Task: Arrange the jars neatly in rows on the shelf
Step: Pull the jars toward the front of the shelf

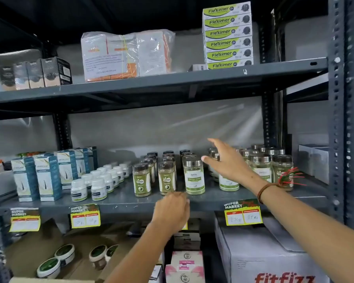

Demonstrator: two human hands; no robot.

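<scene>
On the grey middle shelf (131, 198) stand rows of green-labelled jars. Dark-lidded jars (141, 179) form rows running back at the centre. A silver-lidded jar (194, 175) stands at the front beside them. More silver-lidded jars (262, 166) cluster at the right. My right hand (226, 158) reaches over the shelf with fingers spread, in front of the right cluster, holding nothing. My left hand (173, 211) is at the shelf's front edge below the dark-lidded jars, fingers curled; nothing shows in it.
Small white bottles (98, 186) and blue-white boxes (37, 176) fill the shelf's left part. Yellow price tags (242, 215) hang on the edge. The upper shelf holds wrapped packs (127, 56) and stacked green boxes (228, 36). A white carton (264, 254) and tubs (64, 255) lie below.
</scene>
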